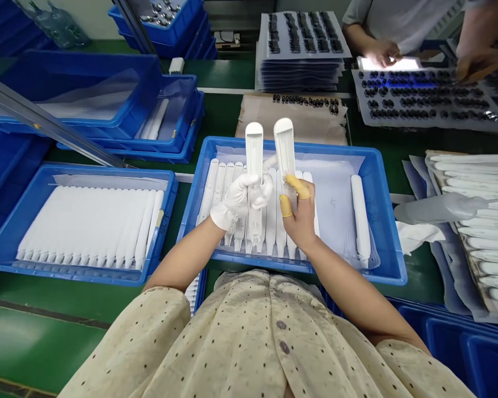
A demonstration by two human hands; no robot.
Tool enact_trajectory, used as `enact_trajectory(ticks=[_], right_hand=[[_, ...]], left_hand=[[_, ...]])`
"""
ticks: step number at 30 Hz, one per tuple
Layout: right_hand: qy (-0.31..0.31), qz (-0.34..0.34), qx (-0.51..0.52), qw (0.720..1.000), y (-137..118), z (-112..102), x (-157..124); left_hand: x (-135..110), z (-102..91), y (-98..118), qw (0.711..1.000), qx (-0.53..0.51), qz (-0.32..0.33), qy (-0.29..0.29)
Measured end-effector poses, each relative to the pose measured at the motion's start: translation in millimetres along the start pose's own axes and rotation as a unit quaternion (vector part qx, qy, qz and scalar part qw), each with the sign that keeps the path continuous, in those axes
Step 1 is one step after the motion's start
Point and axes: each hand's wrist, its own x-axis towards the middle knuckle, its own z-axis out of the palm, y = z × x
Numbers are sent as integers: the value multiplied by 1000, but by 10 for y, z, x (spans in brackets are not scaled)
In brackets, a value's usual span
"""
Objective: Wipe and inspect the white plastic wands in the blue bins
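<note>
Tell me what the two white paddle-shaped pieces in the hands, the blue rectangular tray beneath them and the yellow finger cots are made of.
The white paddle-shaped pieces look like moulded plastic: matt, with crisp ribbed slots, though the exact plastic can't be told. The blue rectangular tray looks like semi-gloss moulded plastic, with a thick, rounded rim. The yellow finger cots look like thin latex, fitting snugly over the fingertips.
</note>
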Motion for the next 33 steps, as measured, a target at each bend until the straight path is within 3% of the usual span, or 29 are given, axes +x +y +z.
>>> enact_trajectory(ticks=[4, 9, 11, 14, 17, 20, 22, 25, 30, 33], right_hand=[[19, -34, -69, 997, 18, -33, 11], [18, -33, -39, 999, 1, -74, 60], [-13, 20, 5, 1000, 45, -203, 92], [-44, 116, 29, 992, 244, -567, 119], [-50, 202, -60, 976, 535, -977, 78], [-103, 294, -158, 937, 753, -1180, -8], [-141, 324, -184, 917, 815, -1166, -53], [-173, 321, -192, 911, 813, -1049, -66], [-181, 324, -222, 902, 683, -981, -4], [-169, 309, -220, 910, 509, -951, -34]], left_hand=[[5, -20, 24, 999, 31, 1, -14], [6, 1, 6, 998, 27, 16, -47], [18, -9, -1, 999, 1, 32, -26], [53, -51, -17, 998, -28, 15, 57], [93, -74, -44, 989, -49, -54, 125], [120, -39, -79, 981, -66, -66, 167], [135, -7, -113, 976, -62, -66, 200], [160, -4, -190, 970, -43, -79, 228], [194, -54, -386, 976, 21, -68, 205], [252, 20, -538, 980, 60, -71, 175]])
